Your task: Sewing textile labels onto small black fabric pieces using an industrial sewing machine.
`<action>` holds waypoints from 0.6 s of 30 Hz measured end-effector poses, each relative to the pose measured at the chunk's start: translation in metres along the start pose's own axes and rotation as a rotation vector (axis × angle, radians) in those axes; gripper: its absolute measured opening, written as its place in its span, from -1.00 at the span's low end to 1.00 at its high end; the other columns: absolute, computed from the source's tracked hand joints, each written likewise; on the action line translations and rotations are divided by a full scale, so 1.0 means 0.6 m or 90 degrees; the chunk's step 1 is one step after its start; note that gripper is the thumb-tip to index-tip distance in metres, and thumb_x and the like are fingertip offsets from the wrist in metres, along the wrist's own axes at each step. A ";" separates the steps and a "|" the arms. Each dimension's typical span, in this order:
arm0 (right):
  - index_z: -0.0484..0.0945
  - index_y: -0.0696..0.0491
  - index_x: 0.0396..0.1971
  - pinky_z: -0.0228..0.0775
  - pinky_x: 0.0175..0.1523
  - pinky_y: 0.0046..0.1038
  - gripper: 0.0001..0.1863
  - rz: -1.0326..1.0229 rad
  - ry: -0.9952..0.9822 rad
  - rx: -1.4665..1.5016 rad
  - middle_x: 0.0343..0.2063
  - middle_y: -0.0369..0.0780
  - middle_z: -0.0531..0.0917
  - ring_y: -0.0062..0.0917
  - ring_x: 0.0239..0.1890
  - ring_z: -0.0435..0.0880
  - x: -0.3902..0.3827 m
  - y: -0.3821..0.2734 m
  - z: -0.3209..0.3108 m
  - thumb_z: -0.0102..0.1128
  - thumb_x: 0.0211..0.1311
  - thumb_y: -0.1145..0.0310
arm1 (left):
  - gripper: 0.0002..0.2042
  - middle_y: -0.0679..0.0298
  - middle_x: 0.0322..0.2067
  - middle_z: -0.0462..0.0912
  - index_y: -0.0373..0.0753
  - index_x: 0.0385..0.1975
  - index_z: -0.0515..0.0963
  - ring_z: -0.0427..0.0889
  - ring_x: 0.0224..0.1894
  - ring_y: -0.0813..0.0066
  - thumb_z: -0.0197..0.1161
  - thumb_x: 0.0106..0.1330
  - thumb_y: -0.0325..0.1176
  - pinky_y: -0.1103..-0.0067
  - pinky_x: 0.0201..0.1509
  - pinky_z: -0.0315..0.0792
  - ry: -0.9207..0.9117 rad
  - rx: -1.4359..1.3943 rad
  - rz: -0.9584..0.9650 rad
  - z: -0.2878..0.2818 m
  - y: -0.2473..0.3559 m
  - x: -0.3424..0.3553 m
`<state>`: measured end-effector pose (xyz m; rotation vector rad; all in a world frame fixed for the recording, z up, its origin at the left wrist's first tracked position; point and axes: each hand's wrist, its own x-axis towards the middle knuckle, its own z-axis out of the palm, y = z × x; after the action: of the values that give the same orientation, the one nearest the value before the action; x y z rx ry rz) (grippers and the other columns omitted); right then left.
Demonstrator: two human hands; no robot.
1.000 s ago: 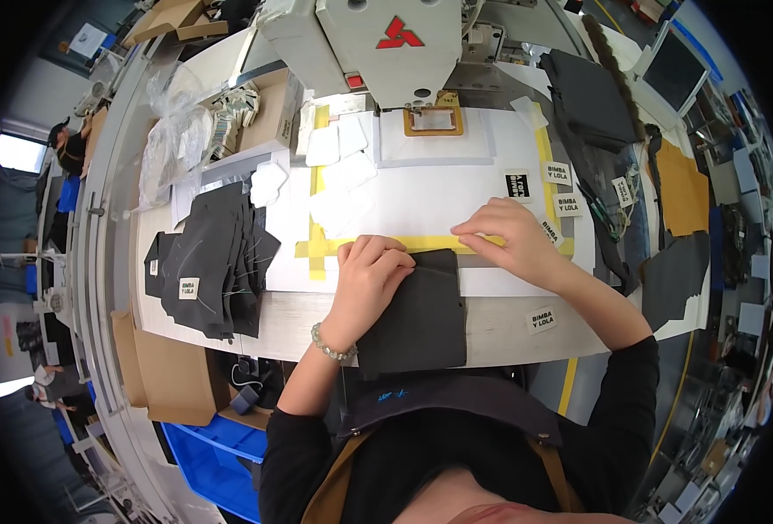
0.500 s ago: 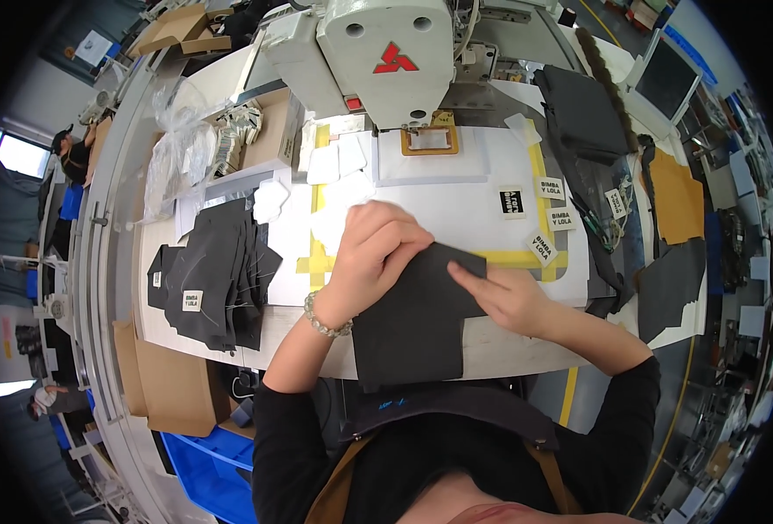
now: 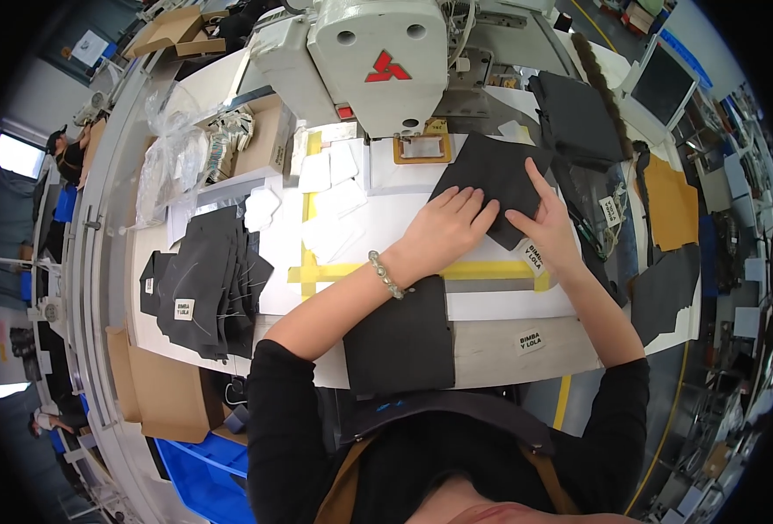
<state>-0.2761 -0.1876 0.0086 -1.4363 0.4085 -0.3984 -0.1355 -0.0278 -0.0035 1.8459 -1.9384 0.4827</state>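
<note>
A dark grey fabric piece point(image 3: 494, 166) lies on the white work sheet to the right of the sewing machine head. My left hand point(image 3: 446, 229) rests with flat fingers on its lower left part. At its right side, my right hand point(image 3: 550, 225) touches it with thumb and forefinger apart. A second dark fabric piece point(image 3: 399, 341) lies at the table's front edge, beneath my left forearm. Just below my right palm a white printed label point(image 3: 534, 256) shows partly. Another white label point(image 3: 529, 341) sits on the front of the table.
The sewing machine head point(image 3: 384, 65) overhangs the back, with a small orange frame point(image 3: 422, 149) under it. Stacked dark pieces point(image 3: 207, 288) are at left, near white patches point(image 3: 329, 175) and a cardboard box point(image 3: 268, 131). A folded black bundle point(image 3: 574, 118) lies at right.
Both hands have moved forward and right, and a dark fabric piece now lies flat over the labels there. A label has appeared on the table's front edge. The second dark piece stays near me.
</note>
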 end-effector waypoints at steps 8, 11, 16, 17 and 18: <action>-0.03 0.13 0.44 0.40 0.00 -0.63 -0.11 0.031 -0.005 -0.046 0.17 -0.18 0.42 -0.65 0.04 0.46 0.019 -0.024 -0.001 0.21 0.14 0.67 | -0.69 0.04 -0.17 0.65 -0.33 -0.10 0.53 0.66 -0.08 0.21 0.17 0.16 -0.39 0.38 0.04 0.53 0.038 -0.052 0.005 0.006 -0.026 -0.011; 0.01 0.15 0.43 0.32 0.17 -0.61 -0.14 0.073 0.011 -0.019 0.27 -0.16 0.31 -0.61 0.16 0.40 0.026 -0.040 0.004 0.21 0.13 0.65 | -0.72 0.05 -0.21 0.66 -0.33 -0.14 0.54 0.68 -0.10 0.21 0.19 0.15 -0.39 0.40 -0.01 0.57 0.055 0.001 0.021 0.015 -0.038 -0.014; 0.03 0.16 0.43 0.29 0.21 -0.61 -0.15 0.059 0.009 -0.014 0.31 -0.17 0.27 -0.60 0.21 0.37 0.040 -0.027 -0.015 0.21 0.13 0.66 | -0.77 0.07 -0.24 0.67 -0.32 -0.24 0.54 0.69 -0.12 0.24 0.20 0.10 -0.41 0.43 -0.05 0.59 0.030 0.039 0.072 0.016 -0.053 -0.017; 0.03 0.16 0.43 0.25 0.24 -0.60 -0.14 0.064 0.003 0.007 0.33 -0.16 0.24 -0.58 0.25 0.33 0.041 -0.025 -0.017 0.20 0.12 0.68 | -0.79 0.09 -0.24 0.67 -0.31 -0.29 0.55 0.69 -0.12 0.25 0.21 0.07 -0.42 0.44 -0.05 0.59 0.036 0.057 0.080 0.015 -0.054 -0.017; 0.03 0.15 0.43 0.21 0.28 -0.58 -0.14 0.070 -0.003 0.028 0.35 -0.14 0.21 -0.56 0.29 0.29 0.043 -0.025 -0.017 0.20 0.11 0.70 | -0.79 0.09 -0.24 0.67 -0.31 -0.29 0.55 0.69 -0.12 0.25 0.21 0.07 -0.42 0.44 -0.05 0.59 0.036 0.058 0.079 0.014 -0.057 -0.018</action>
<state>-0.2594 -0.2107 0.0215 -1.3653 0.4692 -0.3129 -0.1016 -0.0250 -0.0174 1.7519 -2.0319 0.6652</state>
